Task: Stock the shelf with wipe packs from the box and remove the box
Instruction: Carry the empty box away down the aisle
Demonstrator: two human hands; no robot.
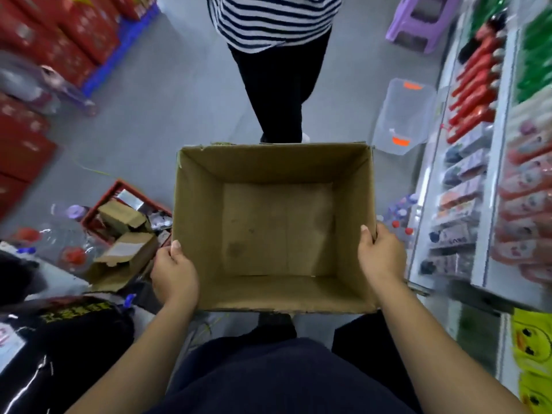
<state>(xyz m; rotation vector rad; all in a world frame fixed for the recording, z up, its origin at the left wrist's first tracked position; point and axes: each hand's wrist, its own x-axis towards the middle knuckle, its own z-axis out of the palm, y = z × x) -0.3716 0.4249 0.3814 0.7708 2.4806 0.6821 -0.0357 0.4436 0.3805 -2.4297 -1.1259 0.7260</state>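
Cardboard box [277, 228]: held in front of the wearer's body with its open top facing up. The interior is bare, with only stains on the bottom panel.

Left hand [174, 276]: grips the left wall near the near corner. The thumb is hooked over the rim to the inside; the other fingers are curled round the outside and hidden.

Right hand [380, 253]: grips the right wall the same way, thumb over the rim and the remaining fingers out of sight behind the wall.

Shelf [495, 162]: on the right, carrying rows of packs [461, 204] too blurred to identify.

Floor [167, 100]: a clear plastic container [403, 115] lies beside the shelf. A red crate [125, 186] holding cardboard scraps sits to the left of the box.

A person in a striped top [274, 22] stands just beyond the box's far edge.
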